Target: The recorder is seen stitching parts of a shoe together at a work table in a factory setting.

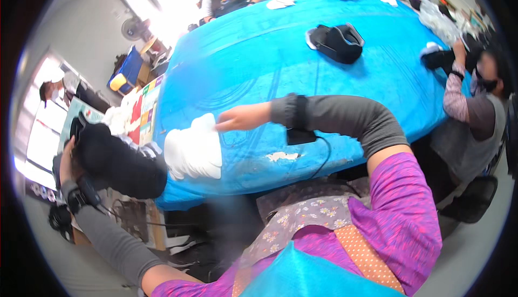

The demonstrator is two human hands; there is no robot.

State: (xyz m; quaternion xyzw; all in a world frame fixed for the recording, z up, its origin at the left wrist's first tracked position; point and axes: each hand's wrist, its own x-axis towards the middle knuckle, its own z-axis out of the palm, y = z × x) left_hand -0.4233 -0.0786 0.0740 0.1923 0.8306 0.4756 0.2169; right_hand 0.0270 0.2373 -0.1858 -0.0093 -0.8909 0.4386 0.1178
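At the far left, my left hand (67, 159) is wrapped round the side of a black shoe (118, 159), which is held up beside the table's left corner. Part of that hand is hidden behind the shoe. A fanned pile of white insoles (193, 148) lies on the blue-covered table (248, 81), just right of the shoe. My right hand (244, 118) reaches across to the pile from the right, fingers together, pinching the edge of an insole near its top. Further back on the table sits another black shoe (337, 43) with a grey-lined opening.
A co-worker (469, 97) at the right handles a black shoe near a clear plastic bag (438, 22). Other people sit at the far edge, near more white insoles (280, 2). A person (70, 92) is at far left. A cable (326, 156) hangs over the near edge.
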